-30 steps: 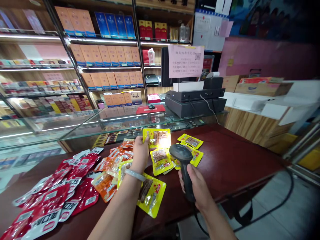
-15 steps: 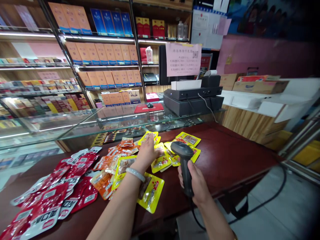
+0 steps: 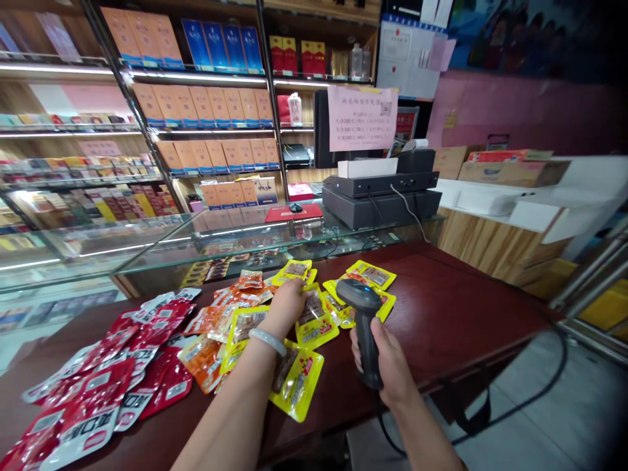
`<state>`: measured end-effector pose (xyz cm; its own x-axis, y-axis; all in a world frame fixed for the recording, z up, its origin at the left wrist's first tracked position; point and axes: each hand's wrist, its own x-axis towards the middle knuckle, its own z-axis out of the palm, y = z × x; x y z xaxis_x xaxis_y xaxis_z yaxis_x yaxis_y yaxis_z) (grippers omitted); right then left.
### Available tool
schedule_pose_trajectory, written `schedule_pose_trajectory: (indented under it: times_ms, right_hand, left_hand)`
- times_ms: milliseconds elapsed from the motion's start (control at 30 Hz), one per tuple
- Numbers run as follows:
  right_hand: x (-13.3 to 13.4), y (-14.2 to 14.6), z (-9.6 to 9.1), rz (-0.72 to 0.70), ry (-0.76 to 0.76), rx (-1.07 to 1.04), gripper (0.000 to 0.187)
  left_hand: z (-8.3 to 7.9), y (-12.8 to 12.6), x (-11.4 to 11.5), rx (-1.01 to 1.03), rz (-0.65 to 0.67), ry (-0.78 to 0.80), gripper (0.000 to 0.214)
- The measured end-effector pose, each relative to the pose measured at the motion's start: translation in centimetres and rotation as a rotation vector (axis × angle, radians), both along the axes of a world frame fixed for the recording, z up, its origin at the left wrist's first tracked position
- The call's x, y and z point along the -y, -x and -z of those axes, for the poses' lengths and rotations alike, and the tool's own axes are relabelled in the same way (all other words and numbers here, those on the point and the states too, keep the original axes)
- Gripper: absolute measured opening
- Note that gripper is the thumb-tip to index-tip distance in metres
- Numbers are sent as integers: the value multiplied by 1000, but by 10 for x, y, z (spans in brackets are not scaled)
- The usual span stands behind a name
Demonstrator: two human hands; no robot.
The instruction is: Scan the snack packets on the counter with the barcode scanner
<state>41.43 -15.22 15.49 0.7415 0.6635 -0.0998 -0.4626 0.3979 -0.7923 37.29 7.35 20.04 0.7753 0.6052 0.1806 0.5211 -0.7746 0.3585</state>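
While the right hand (image 3: 391,366) has its fingers wrapped round the handle of a black scanner (image 3: 360,297), the left hand (image 3: 288,302) pinches the upper left edge of a yellow packet (image 3: 318,332). That packet sits just right of the left hand, between it and the scanner; can't tell if it's fully clear of the table (image 3: 456,288). Scanner is upright, slightly tilted, small blue light on top of its head, cable (image 3: 387,428) hanging below the right hand. More yellow: small pile (image 3: 294,269) just beyond the left hand, second pile (image 3: 375,275) beyond the right hand, partly hidden by the scanner, plus a loose packet (image 3: 300,386) near side of the left hand, part-covered by the forearm. Orange packets (image 3: 202,363) are left of the left hand, red packets (image 3: 98,399) further left, overlapping each other. Pale bracelet (image 3: 268,341) on the left wrist. Well beyond both hands: glass counter (image 3: 161,245), mouse (image 3: 296,208) on a red pad (image 3: 275,214).
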Motion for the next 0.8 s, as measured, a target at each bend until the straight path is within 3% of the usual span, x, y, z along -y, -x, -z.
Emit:
schedule_pose_trajectory:
  times_ms: [200,533,667,800]
  right_hand:
    - [1,3,-4,-78,48,77,54]
    - [1,3,-3,-93,47,122,49]
    - [2,4,-2,-99,26,122,48]
    - [2,3,-1,-68,21,59,47]
  left_hand:
    - [-6,2,7,339,-115,125,17]
    - [-4,-1,17,385,-7,66,19]
    - [0,-7,19,421,-40,203,15]
    - [6,-19,27,523,-7,538,29]
